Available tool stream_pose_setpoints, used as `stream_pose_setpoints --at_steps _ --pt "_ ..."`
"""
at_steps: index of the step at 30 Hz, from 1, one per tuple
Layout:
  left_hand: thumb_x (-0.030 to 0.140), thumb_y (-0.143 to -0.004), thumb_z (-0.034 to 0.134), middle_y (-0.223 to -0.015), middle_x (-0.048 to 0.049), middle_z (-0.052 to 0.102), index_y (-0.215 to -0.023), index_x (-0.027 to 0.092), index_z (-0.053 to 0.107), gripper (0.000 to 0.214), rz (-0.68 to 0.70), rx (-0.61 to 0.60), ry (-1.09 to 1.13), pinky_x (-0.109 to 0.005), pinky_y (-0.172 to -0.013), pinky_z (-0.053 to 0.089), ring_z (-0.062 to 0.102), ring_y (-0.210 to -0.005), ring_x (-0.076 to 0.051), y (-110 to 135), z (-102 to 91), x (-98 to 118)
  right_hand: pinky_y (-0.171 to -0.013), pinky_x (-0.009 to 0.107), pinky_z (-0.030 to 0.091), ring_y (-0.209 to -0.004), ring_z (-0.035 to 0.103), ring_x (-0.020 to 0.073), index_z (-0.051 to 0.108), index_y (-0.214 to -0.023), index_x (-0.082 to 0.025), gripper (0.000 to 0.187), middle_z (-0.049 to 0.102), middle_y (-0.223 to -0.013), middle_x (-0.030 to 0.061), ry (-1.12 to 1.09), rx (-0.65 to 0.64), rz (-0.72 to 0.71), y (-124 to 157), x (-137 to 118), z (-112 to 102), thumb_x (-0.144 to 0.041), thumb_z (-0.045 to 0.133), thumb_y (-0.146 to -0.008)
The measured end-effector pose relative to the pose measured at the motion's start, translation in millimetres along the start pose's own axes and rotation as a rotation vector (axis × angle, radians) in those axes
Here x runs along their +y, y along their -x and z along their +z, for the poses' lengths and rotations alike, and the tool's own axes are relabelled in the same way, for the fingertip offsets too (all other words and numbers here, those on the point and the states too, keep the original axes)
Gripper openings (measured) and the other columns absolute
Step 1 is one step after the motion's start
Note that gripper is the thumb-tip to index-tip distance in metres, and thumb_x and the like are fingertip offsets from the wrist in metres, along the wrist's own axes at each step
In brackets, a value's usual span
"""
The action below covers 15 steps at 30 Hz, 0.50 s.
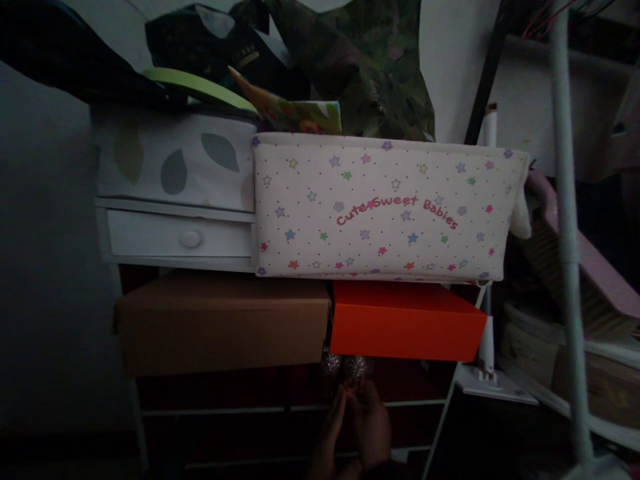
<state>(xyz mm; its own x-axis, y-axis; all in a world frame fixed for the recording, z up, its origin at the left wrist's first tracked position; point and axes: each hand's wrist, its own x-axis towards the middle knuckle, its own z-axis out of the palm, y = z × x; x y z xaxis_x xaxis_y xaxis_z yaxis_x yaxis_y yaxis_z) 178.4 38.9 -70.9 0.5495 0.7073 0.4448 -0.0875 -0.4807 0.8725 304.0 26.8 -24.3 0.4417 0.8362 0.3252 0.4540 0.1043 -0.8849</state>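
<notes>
Silver glitter balls (356, 369), two of them side by side, sit right at the fingertips, just above where the hands meet. The left hand (326, 437) and the right hand (370, 427) are raised close together at the bottom of the view, deep in shadow, with their fingers (340, 410) bunched upward toward the balls. The dark hides whether the hands are closed on the balls or only touching them, so their grip cannot be told.

Directly above the hands, an orange box (407, 320) juts out over the balls, and a brown cardboard box (220, 323) lies just to its left. Behind and below the hands runs a dark wooden drawer front (285, 413) with pale trim.

Higher up, beyond the boxes, a cream fabric bin (300, 200) printed with coloured stars and "Cute Sweet Babies" sits beside a leaf-patterned fabric bin (175, 160), which stands over a small white drawer (177, 233) with a round knob. Farther right of the hands stands a white metal pole (567, 233).

The work in hand appears to centre on the balls at the fingertips. With the orange box's edge so close overhead, any move upward would call for care.
</notes>
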Motion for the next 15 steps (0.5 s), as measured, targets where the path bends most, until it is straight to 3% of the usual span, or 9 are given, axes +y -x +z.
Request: stream_pose_setpoints --at_steps 6,10,15 --pt "0.009 -0.066 0.058 -0.159 -0.0001 0.011 -0.147 0.029 0.016 0.093 0.034 0.002 0.013 -0.039 -0.118 0.009 0.009 -0.144 -0.021 0 0.1 -3 -0.081 0.031 0.047 -0.092 0.065 0.0221 0.054 -0.099 -0.022 0.026 0.068 -0.100 0.0078 0.027 0.010 0.001 -3 0 -1 -0.040 0.049 -0.081" --pt "0.008 -0.065 0.057 -0.159 0.0010 0.011 -0.146 0.030 0.017 0.094 -0.015 0.004 -0.001 -0.040 -0.118 0.010 0.009 -0.144 -0.022 -1 2.1 -11 -0.078 0.030 0.047 -0.089 0.066 0.0213 0.053 -0.102 -0.023 0.027 0.068 -0.097 0.0063 0.058 0.005 0.012 -1 -1 -3 -0.040 0.049 -0.081" --pt "0.012 -0.066 0.058 -0.159 -0.0010 0.007 -0.147 0.027 0.014 0.093 0.033 -0.067 0.002 -0.042 -0.118 0.009 0.007 -0.145 -0.023 -2 0.9 -17 -0.074 0.030 0.047 -0.087 0.066 0.0216 0.054 -0.100 -0.024 0.024 0.068 -0.097 0.0058 0.083 0.016 0.015 0 -4 -4 -0.038 0.051 -0.081"
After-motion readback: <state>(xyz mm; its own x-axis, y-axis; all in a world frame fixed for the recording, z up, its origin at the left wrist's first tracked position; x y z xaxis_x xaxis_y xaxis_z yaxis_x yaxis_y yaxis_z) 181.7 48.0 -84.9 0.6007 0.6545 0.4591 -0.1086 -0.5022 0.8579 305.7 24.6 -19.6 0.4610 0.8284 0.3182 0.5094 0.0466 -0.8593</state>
